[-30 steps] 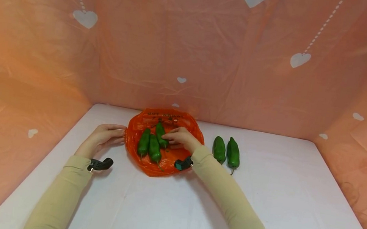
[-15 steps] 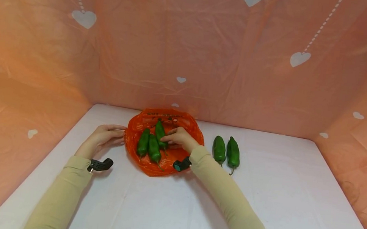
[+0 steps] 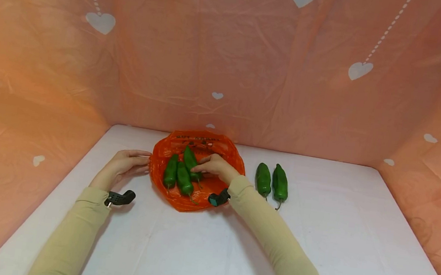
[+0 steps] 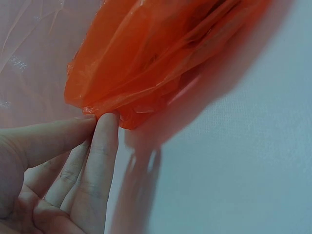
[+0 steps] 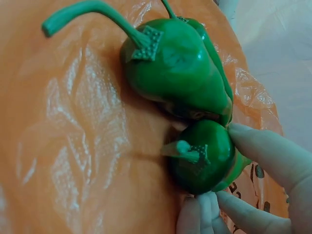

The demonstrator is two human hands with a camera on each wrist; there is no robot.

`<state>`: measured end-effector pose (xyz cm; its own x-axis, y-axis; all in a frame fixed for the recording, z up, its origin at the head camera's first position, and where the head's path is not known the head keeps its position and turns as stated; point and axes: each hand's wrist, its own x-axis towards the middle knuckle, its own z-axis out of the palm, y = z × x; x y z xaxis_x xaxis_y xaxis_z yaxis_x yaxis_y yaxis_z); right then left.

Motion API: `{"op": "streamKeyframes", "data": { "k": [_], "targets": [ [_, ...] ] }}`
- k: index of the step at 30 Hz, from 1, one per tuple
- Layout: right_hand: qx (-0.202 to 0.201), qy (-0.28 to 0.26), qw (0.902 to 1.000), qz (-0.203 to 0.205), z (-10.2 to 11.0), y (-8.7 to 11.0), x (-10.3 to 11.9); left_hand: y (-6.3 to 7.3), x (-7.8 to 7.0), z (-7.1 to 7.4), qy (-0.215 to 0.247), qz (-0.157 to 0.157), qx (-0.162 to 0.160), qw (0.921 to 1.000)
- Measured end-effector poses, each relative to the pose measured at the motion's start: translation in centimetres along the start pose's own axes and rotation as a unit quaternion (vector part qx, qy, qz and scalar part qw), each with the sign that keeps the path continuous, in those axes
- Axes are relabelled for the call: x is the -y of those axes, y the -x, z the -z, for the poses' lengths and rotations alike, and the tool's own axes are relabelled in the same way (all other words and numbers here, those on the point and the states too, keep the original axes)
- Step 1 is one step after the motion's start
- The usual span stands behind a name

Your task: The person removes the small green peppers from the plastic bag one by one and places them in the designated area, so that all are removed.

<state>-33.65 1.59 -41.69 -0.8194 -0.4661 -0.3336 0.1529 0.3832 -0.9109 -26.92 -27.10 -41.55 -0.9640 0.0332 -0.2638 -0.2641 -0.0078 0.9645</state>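
Observation:
An orange plastic bag (image 3: 214, 191) lies spread with its mouth open, three green peppers inside it. My left hand (image 3: 123, 167) pinches the bag's left rim between thumb and fingertips, as the left wrist view shows close up. Inside the bag my right hand (image 3: 217, 167) grips the rightmost green pepper (image 5: 200, 156), thumb on one side and fingers on the other. Its stem points toward the wrist camera. Right against it lie a second green pepper (image 3: 184, 180) and, at the left, a third green pepper (image 3: 170, 172).
Two more green peppers, a nearer-left one (image 3: 263, 179) and a right one (image 3: 280, 184), lie on the white table (image 3: 336, 234) beyond my right forearm. A pink cloth backdrop (image 3: 234, 56) with white hearts rises behind and at both sides.
My right hand has shifted slightly left with the pepper it grips, bringing it against its neighbours, which have moved a little left too. The left hand stays at the rim.

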Motion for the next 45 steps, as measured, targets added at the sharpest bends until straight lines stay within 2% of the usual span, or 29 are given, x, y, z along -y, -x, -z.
{"op": "streamKeyframes", "data": {
  "k": [5,13,33,45],
  "targets": [
    [0.006,0.003,1.0,0.003,0.0,0.1,0.1,0.0,0.0,-0.1,-0.007,0.002,-0.006,1.0],
    [-0.009,0.023,0.9997,-0.003,-0.1,0.3,0.5,0.2,-0.1,-0.1,-0.003,-0.004,0.002,1.0],
    [-0.008,0.023,0.9997,-0.01,0.1,0.5,0.5,0.5,-0.1,-0.1,0.006,-0.003,0.005,1.0],
    [-0.01,0.026,0.9996,0.005,0.6,1.0,0.5,0.6,-0.2,-0.2,0.001,-0.005,0.007,1.0]
  ]
}}
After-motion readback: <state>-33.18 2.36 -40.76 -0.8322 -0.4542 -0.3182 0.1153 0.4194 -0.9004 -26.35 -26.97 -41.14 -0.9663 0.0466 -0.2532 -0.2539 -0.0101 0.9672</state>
